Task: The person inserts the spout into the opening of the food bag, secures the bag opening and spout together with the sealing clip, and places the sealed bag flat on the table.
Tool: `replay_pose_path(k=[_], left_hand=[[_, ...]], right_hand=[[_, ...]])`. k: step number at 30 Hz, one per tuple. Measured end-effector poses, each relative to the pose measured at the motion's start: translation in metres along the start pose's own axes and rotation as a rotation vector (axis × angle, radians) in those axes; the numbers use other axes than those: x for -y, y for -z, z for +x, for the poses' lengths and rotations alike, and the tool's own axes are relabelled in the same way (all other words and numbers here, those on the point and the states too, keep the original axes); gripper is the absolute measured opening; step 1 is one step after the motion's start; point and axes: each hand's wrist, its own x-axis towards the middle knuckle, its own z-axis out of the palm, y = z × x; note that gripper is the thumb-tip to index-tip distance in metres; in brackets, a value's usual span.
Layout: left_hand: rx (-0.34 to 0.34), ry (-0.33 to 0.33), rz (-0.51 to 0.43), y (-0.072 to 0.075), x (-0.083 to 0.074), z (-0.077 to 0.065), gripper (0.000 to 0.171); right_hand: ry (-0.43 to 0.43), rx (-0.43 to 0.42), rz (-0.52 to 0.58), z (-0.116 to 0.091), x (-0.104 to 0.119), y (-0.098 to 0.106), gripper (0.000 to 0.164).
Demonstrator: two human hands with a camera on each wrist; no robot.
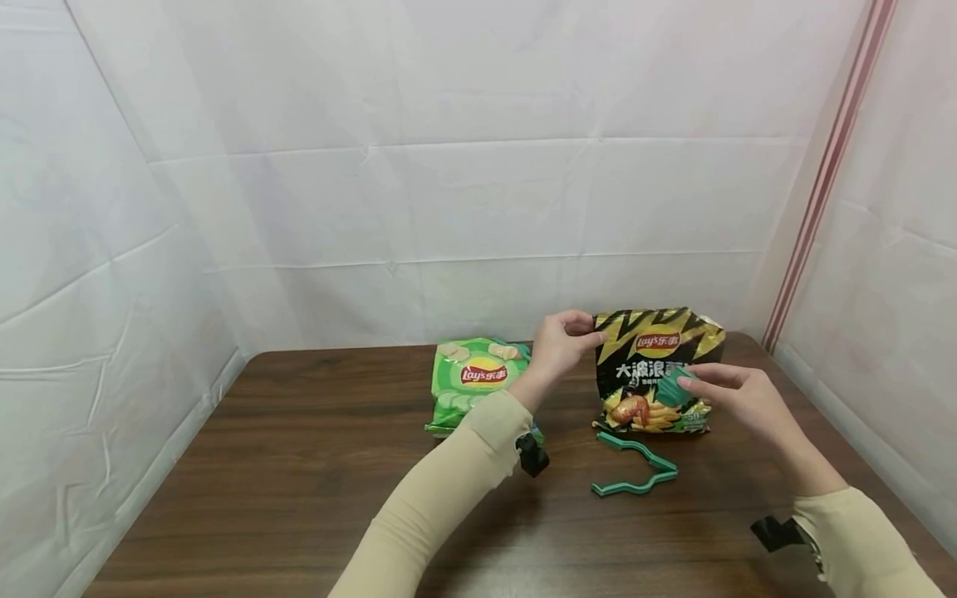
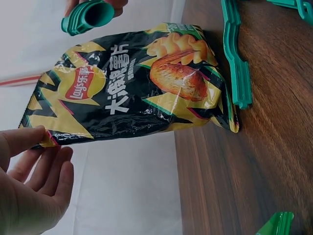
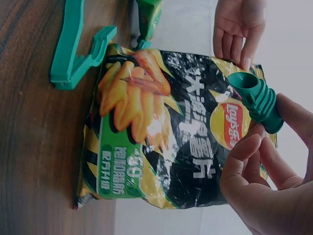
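Black bag [image 2: 128, 90] printed "Lay's乐事" is pinched by the left hand [image 1: 557, 347]; right hand [image 1: 750, 405] grips 1 green spout [image 3: 259, 101].

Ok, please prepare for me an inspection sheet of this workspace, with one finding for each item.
Surface: brown wood-grain table.
Job's things: black bag, upright; green spout, held up at the bag's front; green clip, open, on the table before the bag.
Clutter: green bag, left of the black one.
Hands: left hand pinches the black bag's upper corner; right hand holds the spout.
Cables: nothing seen.
Surroundings: white cloth behind and at both sides; red stripe at right.
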Motion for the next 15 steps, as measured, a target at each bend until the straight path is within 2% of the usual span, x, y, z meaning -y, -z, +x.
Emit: replay_pose_path(k=[10,15], left_hand=[[0.032,-0.036,0.008,0.002,-0.006,-0.009,0.015],[0.039,-0.051,0.029,0.002,-0.007,-0.010,0.013]], right_hand=[[-0.058,-0.048,0.001,-0.005,0.005,0.018,0.066],[-0.072,-0.096,0.018,-0.004,0.004,0.029,0.064]])
